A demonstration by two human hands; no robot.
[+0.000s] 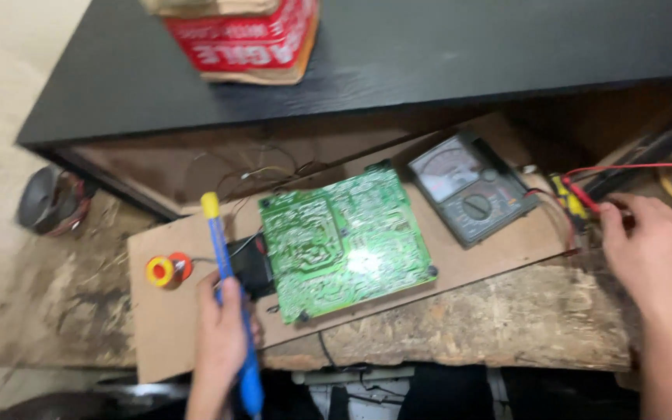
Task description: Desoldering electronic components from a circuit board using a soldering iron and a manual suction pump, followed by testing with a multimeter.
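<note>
**benchrat:** so the left hand (223, 334) is wrapped shut around a blue soldering iron (231, 303), gripped mid-handle, with the yellow end pointing up and away from the body. Looks like it's parked off to the side of the green circuit board (345, 239) rather than over it, probably so the hot end stays clear of the traces.

**solderjoe:** yeah, and the right hand (651, 253)? Fingers are curled down over the red test lead (585, 194), by the yellow-handled tools (572, 198) at the bench edge. Can't tell if it's actually pinching the probe or just resting on it.

**benchrat:** the board lies solder side up on a cardboard sheet (169, 327), I'd guess to spare the rough wooden bench (499, 327). The analog multimeter (472, 189) sits just beside the board, dial up, easy to read. The solder spool (166, 270) is just beside the iron hand.

**solderjoe:** the red carton (244, 35) sits up on the black tabletop (429, 54), out of the way.
</note>
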